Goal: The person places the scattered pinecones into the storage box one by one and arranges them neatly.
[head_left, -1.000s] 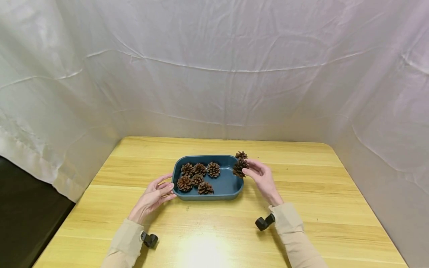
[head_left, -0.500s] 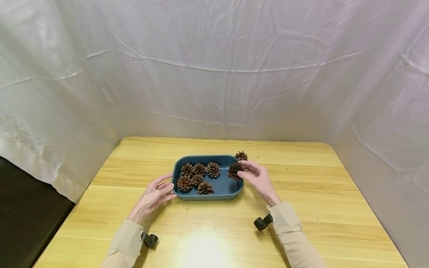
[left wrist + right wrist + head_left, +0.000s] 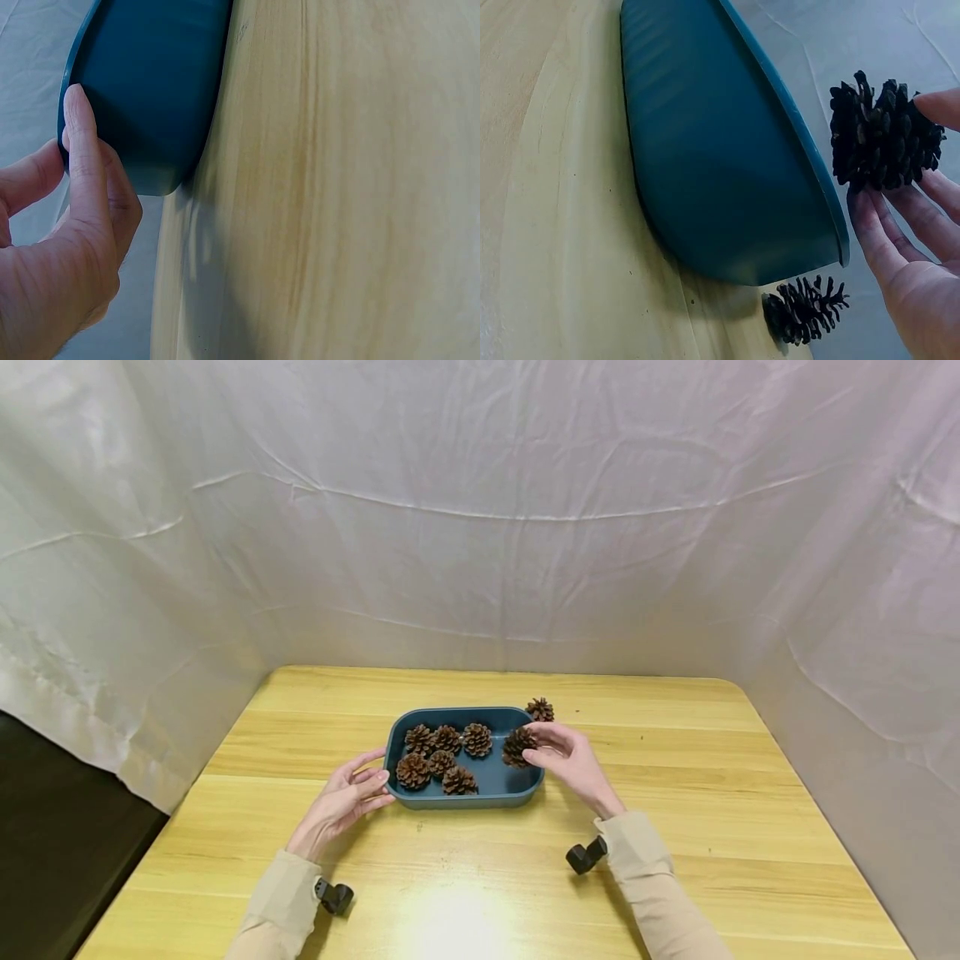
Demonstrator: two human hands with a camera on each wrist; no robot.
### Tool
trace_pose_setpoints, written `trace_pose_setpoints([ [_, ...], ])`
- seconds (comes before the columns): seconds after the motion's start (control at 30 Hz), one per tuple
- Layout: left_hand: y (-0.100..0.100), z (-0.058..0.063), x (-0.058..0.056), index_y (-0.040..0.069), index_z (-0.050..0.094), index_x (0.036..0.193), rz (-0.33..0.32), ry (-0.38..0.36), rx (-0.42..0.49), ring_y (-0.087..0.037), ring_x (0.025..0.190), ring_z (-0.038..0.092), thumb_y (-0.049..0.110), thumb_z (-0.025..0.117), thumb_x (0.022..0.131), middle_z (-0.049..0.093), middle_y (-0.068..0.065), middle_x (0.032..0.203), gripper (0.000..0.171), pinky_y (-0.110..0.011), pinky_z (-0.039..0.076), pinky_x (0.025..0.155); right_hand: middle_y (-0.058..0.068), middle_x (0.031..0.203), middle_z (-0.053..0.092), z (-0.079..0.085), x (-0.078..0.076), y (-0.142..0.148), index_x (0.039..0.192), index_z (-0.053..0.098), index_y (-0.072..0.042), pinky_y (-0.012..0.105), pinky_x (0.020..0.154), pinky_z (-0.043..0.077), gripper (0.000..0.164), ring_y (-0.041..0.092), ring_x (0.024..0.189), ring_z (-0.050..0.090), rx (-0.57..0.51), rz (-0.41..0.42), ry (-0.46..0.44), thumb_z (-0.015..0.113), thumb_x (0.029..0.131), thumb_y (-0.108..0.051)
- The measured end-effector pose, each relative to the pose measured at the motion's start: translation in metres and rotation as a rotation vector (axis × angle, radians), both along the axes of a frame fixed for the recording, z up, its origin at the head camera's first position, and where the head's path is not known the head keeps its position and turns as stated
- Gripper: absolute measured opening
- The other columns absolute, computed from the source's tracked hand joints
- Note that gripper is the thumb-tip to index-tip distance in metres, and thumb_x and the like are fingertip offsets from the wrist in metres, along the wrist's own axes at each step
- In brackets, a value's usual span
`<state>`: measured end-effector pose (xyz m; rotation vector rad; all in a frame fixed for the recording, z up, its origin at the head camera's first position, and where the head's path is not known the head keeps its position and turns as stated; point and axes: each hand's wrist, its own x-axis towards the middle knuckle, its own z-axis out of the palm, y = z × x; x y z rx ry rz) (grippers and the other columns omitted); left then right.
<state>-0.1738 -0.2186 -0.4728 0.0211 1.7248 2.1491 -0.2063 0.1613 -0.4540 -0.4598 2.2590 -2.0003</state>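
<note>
A dark blue oblong tray (image 3: 491,798) with raised walls stands mid-table, several brown pine cones (image 3: 414,771) grouped in its left and middle part. At its left end, my left hand (image 3: 341,802) grips the rim; the left wrist view shows thumb and fingers (image 3: 84,165) on either side of the wall. My right hand (image 3: 573,768) holds one pine cone (image 3: 517,747) over the right end of the tray. In the right wrist view that pine cone (image 3: 885,135) sits between thumb and fingers, above the rim.
Another pine cone (image 3: 540,709) lies on the wooden table (image 3: 675,827) just behind the tray's back right corner. Pale cloth (image 3: 480,568) hangs behind the table and at both sides. A dark surface (image 3: 60,843) lies beyond the left edge.
My right hand has carried the pine cone leftward and slightly nearer, from the tray's right rim to over its inside. The left hand and tray have stayed put.
</note>
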Motion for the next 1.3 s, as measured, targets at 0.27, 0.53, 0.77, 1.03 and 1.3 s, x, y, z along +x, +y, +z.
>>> trace_pose_setpoints([
  [0.27,0.000,0.000,0.000,-0.003,0.015,0.159,0.000,0.000,-0.004,-0.006,0.085,0.064,0.006,0.053,0.104,0.061,0.001,0.105,0.068,-0.023,0.064,0.084,0.023,0.137,0.060,0.000,-0.002,-0.002,0.134,0.058,0.001,0.039,0.118,0.046,0.049,0.006,0.118,0.060,0.016,0.055,0.000,0.075,0.088,-0.008],
  [0.53,0.000,0.000,0.000,-0.003,0.014,0.159,-0.005,0.006,0.006,-0.006,0.084,0.064,0.005,0.052,0.104,0.061,0.001,0.105,0.067,-0.022,0.064,0.084,0.022,0.136,0.061,0.000,-0.004,-0.004,0.132,0.060,0.000,0.042,0.117,0.047,0.049,0.022,0.121,0.060,0.042,0.107,-0.015,0.076,0.087,-0.009],
  [0.77,0.000,0.000,0.000,-0.003,0.013,0.159,-0.008,0.007,0.005,-0.006,0.084,0.063,0.006,0.052,0.104,0.061,0.001,0.106,0.068,-0.022,0.064,0.084,0.016,0.135,0.063,0.002,-0.007,-0.007,0.131,0.062,-0.006,0.045,0.118,0.046,0.049,0.029,0.126,0.057,0.098,0.118,-0.049,0.080,0.086,-0.014],
  [1.03,0.000,0.000,0.000,-0.003,0.014,0.159,-0.005,0.006,-0.005,-0.005,0.084,0.063,0.006,0.053,0.104,0.061,0.002,0.105,0.068,-0.022,0.063,0.084,0.014,0.134,0.063,0.004,-0.014,-0.009,0.127,0.065,-0.010,0.048,0.114,0.049,0.044,0.032,0.127,0.058,0.154,0.173,-0.004,0.080,0.086,-0.015],
  [1.3,0.001,0.000,0.000,-0.003,0.014,0.159,-0.001,0.002,0.004,-0.005,0.083,0.063,0.006,0.053,0.104,0.062,0.002,0.103,0.068,-0.022,0.064,0.083,0.016,0.133,0.064,0.008,-0.017,-0.013,0.128,0.065,-0.006,0.050,0.115,0.048,0.047,0.035,0.126,0.059,0.191,0.226,0.015,0.082,0.084,-0.010],
])
